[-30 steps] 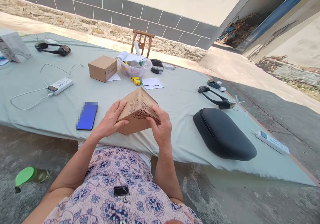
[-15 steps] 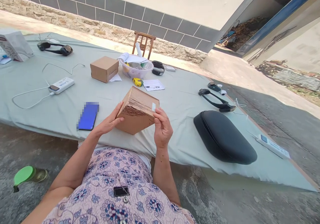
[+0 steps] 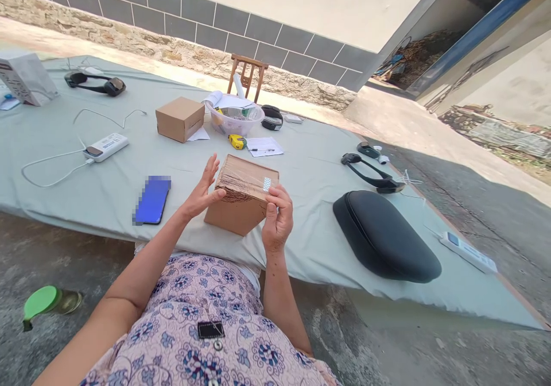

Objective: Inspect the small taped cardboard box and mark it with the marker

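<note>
A brown cardboard box (image 3: 235, 216) is at the near edge of the cloth-covered table, tilted a little, with dark scribbled lines and a small patterned sticker on its top. My left hand (image 3: 204, 190) is beside its left side, fingers stretched upward and thumb at the box's top edge; whether the palm touches the box I cannot tell. At the right corner, my right hand (image 3: 278, 216) pinches the box near the sticker, between thumb and fingers. A phone with a blue screen (image 3: 151, 200) lies left of my left hand.
Behind stand another cardboard box (image 3: 178, 120) and a lilac basin (image 3: 236, 123) of items, near a yellow tape measure (image 3: 237, 141) and paper (image 3: 271, 146). A black case (image 3: 385, 236) and headset (image 3: 374, 174) lie right. A power strip (image 3: 105, 147) with cables lies left.
My left hand has loosened from the box's left side, its fingers now lifted and straight. The box has tipped to a more level pose and shifted slightly right; my right hand stays on it.
</note>
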Motion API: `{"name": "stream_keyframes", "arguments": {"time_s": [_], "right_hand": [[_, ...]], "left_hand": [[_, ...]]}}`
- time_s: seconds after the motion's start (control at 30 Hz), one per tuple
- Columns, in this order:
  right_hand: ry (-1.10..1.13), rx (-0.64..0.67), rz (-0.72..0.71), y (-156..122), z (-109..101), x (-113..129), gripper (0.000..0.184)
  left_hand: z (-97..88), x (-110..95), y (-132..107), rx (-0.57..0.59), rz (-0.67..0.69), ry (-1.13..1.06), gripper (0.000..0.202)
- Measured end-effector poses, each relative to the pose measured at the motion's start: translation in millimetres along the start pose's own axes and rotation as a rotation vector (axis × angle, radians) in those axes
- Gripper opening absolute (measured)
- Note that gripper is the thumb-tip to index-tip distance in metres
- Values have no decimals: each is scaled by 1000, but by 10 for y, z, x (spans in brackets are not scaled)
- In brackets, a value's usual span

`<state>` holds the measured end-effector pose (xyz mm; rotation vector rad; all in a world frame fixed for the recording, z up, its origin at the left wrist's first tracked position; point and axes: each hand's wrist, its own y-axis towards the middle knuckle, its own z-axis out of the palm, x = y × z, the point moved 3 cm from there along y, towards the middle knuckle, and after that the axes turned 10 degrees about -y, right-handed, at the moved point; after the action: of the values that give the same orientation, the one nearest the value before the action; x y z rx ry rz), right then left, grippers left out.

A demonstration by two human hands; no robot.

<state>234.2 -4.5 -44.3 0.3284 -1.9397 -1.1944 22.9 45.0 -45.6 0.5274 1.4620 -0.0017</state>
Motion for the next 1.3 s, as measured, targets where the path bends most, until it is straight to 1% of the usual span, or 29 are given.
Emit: {"name": "stream_keyframes", "arguments": {"time_s": [0.1,0.17,0.23,0.3,0.37,0.5,0.57,0.7,0.8,0.93,1.0,1.07,1.13,1.23,1.3], "right_hand": [[5,3,0,-8,2,-8,18],[10,13,-9,-9,3,-7,17],[5,20,-15,-5,9,1,17],[-7,19,-9,2,18,13,18],[-14,15,0,7,25,24,19],[-14,14,2,4,27,33,18],[-18,19,3,-2,28,34,18],[-21,23,2,6,26,56,18],[-19,36,-20,55,11,104,18],[-94,88,-63,166,8,180,13],[-175,109,-69,210,33,205,18],[-256,114,-68,229,75,225,27],[-337,105,-48,228,125,242,38],[-460,108,61,209,200,253,49],[-529,126,153,193,241,253,51]], "left_hand": [[63,-34,138,37,72,-23,104],[84,-11,185,21,108,-28,95],[85,25,203,-21,132,-9,92],[75,56,205,-46,130,11,95],[60,71,196,-41,108,7,98],[50,61,151,36,60,-28,102],[57,51,132,53,47,-21,105],[66,37,130,7,76,-1,102],[60,65,130,9,86,-29,103],[57,170,98,57,24,-78,119],[63,217,77,40,16,-74,123],[79,243,62,8,37,-68,119],[106,259,53,2,55,-80,116],[136,292,51,4,60,-86,115],[137,321,56,-4,72,-68,116]]}}
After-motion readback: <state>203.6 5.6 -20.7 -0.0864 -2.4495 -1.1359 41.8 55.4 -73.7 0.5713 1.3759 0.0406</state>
